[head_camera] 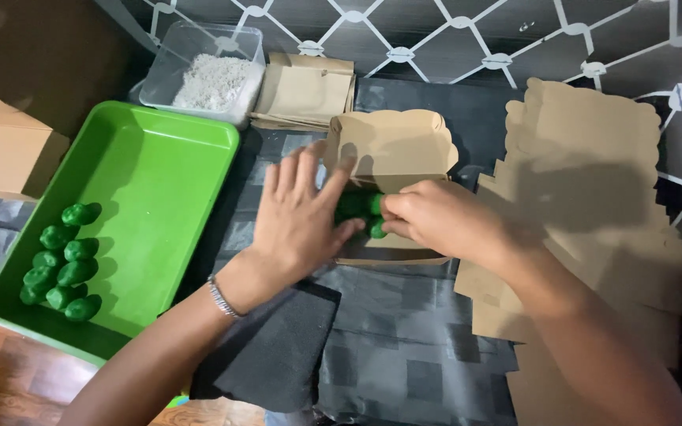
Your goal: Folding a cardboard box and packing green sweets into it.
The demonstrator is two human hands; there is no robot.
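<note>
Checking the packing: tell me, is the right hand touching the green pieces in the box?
Touching. The head view shows the right hand fingertips pressed on the green pieces.

A dark checked cloth covers the surface. On it: a green tray at left, a clear tub of white grains at upper left, a stack of brown envelopes beside the tub, an open cardboard box at centre, flat box blanks at right, and a black foam sheet at lower centre.
</note>
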